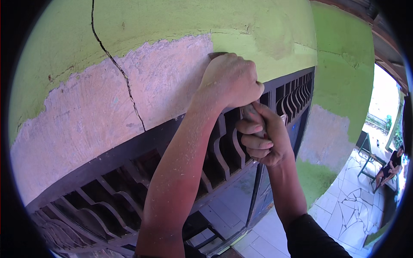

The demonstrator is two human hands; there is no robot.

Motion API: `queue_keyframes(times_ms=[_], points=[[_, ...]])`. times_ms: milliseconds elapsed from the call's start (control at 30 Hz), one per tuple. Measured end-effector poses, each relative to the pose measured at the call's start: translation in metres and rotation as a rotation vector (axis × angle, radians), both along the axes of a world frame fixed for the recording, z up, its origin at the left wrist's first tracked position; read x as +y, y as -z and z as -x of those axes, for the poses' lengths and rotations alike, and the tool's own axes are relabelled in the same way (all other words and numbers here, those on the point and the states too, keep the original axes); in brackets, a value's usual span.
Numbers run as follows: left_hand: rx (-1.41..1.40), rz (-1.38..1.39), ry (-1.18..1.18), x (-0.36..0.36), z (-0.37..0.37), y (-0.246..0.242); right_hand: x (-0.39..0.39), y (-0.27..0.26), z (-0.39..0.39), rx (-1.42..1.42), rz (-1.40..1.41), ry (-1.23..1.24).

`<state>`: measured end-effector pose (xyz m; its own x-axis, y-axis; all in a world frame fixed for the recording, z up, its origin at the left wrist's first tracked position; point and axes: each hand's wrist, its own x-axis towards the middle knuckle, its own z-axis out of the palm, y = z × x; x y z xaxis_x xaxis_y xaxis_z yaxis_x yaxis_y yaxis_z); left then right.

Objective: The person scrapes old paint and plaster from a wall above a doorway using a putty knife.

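Note:
My left hand (230, 80) is closed in a fist against the wall, around the upper part of a scraping tool with a dark blade (217, 54). The blade's edge shows just beyond the knuckles, touching or very near the border between green paint (232, 42) and a bare plaster patch (171, 71). Below it, my right hand (267, 135) grips the tool's worn, greyish handle (253, 116). Most of the tool is hidden by my fingers, so its exact kind is unclear. Pale flakes cling to my left forearm.
A long dark crack (127, 85) runs down through paint and plaster. Below the patch is a dark frame with wavy slats (222, 151). Another bare patch (329, 135) marks the adjoining green wall. At far right, a person (392, 164) sits above the tiled floor (351, 190).

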<state>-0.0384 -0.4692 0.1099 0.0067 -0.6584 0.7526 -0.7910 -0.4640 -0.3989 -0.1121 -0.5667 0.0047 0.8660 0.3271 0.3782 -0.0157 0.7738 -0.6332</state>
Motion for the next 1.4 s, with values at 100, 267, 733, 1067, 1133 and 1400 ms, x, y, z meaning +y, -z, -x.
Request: queue_keyframes(times_ms=[100,267,733,1067,1133,1400], points=[[0.115,-0.153,-0.15,-0.004,-0.004,-0.021,-0.003,-0.01,-0.014,-0.018,0.02,0.11],[0.201,-0.041,-0.07,-0.011,0.003,-0.016,-0.005,-0.022,0.014,0.012,0.053,0.128],[1.181,0.97,0.121,0.118,0.172,0.381,0.104,0.36,0.138,0.515,-0.005,0.346],[1.675,0.873,0.163,0.148,0.203,0.403,0.152,0.346,0.132,0.249,0.111,0.224],[1.227,0.725,0.004,0.147,0.197,0.392,0.147,0.323,0.124,-0.007,0.357,0.424],[1.304,0.879,0.043,0.164,0.183,0.309,0.135,0.22,0.083,-0.316,0.607,0.909]])
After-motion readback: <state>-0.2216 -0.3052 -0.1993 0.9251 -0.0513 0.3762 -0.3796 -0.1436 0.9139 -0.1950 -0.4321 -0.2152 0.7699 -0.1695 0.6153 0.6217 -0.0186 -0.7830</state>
